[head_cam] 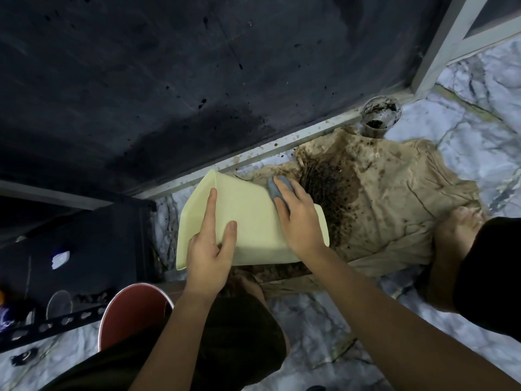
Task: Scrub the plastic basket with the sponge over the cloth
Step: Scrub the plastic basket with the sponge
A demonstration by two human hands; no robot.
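A pale yellow plastic basket (248, 210) lies tipped on its side above a beige cloth (394, 204) soaked with dark brown grit. My left hand (211, 249) presses on the basket's near side, fingers spread over its wall. My right hand (298, 215) holds a grey sponge (277, 186) flat against the basket's upper right edge. The basket's inside is hidden from me.
A clear plastic cup (379, 117) with dark residue stands at the cloth's far edge by a metal door frame (253, 153). A red round stool (135, 309) is near my left knee. A dark metal shelf (70, 249) with small items is on the left. My bare foot (456, 230) rests on the cloth.
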